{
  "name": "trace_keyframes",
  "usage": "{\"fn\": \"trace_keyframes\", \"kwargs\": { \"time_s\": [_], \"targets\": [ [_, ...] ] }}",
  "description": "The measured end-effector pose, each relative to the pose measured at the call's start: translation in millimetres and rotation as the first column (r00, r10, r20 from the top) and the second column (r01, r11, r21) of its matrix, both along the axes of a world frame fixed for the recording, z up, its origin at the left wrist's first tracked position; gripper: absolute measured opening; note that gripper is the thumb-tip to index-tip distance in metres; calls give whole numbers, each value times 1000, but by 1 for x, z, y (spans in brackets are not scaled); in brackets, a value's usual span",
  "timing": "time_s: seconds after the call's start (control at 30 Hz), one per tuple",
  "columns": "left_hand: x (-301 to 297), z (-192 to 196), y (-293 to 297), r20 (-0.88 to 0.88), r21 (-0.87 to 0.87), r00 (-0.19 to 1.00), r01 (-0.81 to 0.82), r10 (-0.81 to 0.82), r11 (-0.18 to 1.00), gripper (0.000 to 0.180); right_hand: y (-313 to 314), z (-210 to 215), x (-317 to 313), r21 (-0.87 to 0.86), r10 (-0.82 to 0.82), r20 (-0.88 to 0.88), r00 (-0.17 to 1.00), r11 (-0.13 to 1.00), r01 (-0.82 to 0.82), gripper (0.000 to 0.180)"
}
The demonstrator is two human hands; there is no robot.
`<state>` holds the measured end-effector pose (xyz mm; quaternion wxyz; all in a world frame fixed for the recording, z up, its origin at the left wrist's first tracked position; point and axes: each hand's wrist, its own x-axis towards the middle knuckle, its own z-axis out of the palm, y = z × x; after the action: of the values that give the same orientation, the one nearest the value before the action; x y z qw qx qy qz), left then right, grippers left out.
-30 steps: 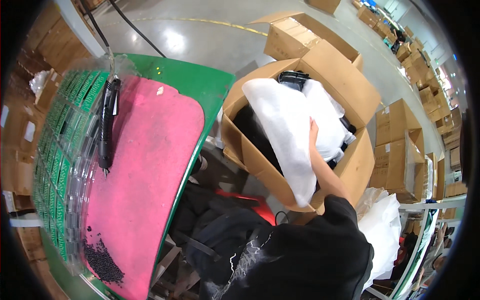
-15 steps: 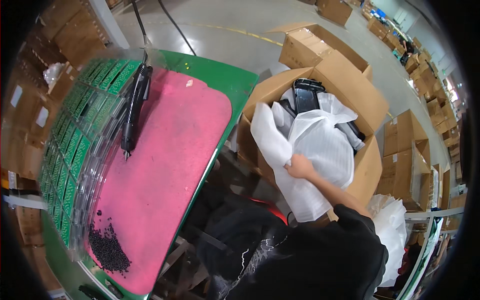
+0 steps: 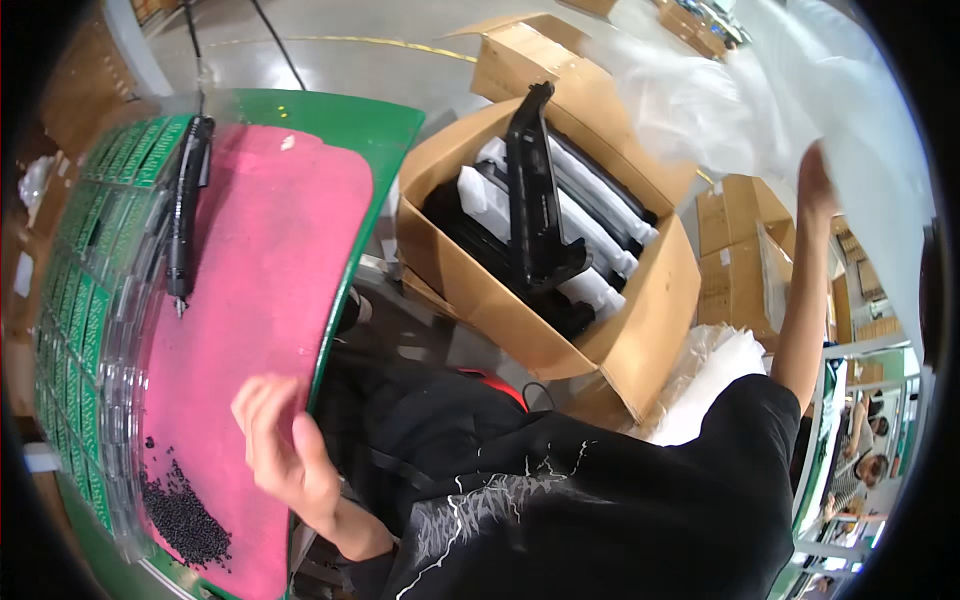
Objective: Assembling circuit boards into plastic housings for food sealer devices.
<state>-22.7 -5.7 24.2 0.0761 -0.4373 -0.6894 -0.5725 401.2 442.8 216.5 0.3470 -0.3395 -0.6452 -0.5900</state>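
On the head view, I read the work as part done: the white plastic sheet [image 3: 790, 90] is lifted clear of the open carton [image 3: 640, 330], exposing the contents; unpacking itself looks not yet begun. My right hand [image 3: 815, 185] is raised high, pinching the sheet, which is thin, translucent, crinkled. My left hand [image 3: 285, 450] rests spread and empty at the edge of the pink mat [image 3: 260, 260] on the green surface [image 3: 385, 125]. Carton: brown corrugated board. Inside: rigid black frames [image 3: 535, 190] between white foam blocks [image 3: 590, 215].
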Motion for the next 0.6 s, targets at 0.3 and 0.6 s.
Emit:
{"fn": "trace_keyframes", "kwargs": {
  "time_s": [0.3, 0.6],
  "targets": [
    [2, -2, 1, -176, -354, 984, -80, 18, 932, 24, -120, -235, 355, -541, -713, 698, 62, -469, 698, 47],
    [-10, -20, 18, -246, -526, 968, -87, -53, 846, 22, -449, -424, 504, -786, -749, 576, 328, -397, 473, 69]
  ]
}}
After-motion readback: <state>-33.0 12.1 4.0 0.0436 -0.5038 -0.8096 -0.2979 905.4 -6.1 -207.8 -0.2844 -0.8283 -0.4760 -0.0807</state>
